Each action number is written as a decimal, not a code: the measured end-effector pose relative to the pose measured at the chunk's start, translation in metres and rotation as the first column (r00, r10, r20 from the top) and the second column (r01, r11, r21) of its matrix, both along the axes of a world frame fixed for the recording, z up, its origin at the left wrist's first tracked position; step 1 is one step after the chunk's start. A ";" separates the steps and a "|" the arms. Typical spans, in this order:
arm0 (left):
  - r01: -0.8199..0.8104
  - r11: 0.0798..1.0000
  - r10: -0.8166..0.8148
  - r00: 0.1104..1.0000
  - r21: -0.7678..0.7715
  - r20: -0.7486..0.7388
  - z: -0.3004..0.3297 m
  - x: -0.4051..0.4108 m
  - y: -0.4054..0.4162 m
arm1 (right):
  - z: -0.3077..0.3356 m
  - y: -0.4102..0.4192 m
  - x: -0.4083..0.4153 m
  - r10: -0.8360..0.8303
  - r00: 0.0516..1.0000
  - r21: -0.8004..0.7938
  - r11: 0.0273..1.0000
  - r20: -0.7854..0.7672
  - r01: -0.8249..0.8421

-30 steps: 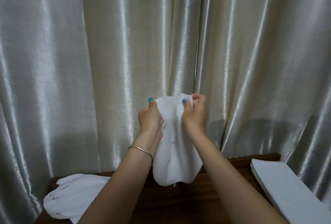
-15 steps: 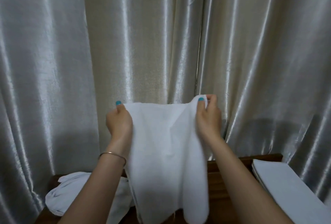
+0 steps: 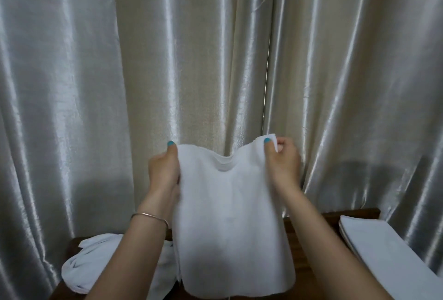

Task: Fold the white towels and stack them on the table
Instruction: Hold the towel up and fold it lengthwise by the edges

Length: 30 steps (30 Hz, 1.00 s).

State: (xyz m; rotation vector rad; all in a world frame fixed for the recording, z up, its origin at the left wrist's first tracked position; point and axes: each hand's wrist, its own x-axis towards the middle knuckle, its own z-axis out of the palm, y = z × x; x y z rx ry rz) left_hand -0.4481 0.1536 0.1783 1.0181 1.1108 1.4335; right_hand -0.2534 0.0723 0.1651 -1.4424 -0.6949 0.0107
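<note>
A white towel (image 3: pixel 230 223) hangs spread out in the air in front of me, above the dark wooden table (image 3: pixel 299 254). My left hand (image 3: pixel 164 170) pinches its top left corner and my right hand (image 3: pixel 284 160) pinches its top right corner. The top edge sags between them. A loose pile of unfolded white towels (image 3: pixel 93 266) lies on the table's left end, partly hidden by my left forearm. A flat stack of folded white towels (image 3: pixel 386 254) lies on the right end.
Shiny silver-beige curtains (image 3: pixel 215 59) hang close behind the table and fill the background. The table's back edge (image 3: pixel 354 213) runs along the curtain. The hanging towel hides the middle of the table.
My hands have moved apart, opening the bunched towel to its full width. It now hangs lower and flatter, covering the middle of the table.
</note>
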 end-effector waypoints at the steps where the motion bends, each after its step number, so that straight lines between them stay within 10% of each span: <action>1: 0.029 1.000 -0.028 0.999 -0.012 0.035 0.000 0.009 -0.008 | -0.001 0.002 -0.013 -0.023 1.000 0.016 1.000 0.006 0.022; 22: 0.263 0.964 -0.265 0.959 0.034 0.100 -0.005 0.042 -0.066 | -0.030 -0.003 -0.093 -0.031 0.860 0.238 0.965 0.510 -0.106; 30: 0.265 0.962 -0.270 0.960 0.069 0.071 -0.012 0.042 -0.065 | -0.032 -0.003 -0.087 0.054 0.898 0.213 0.964 0.436 -0.161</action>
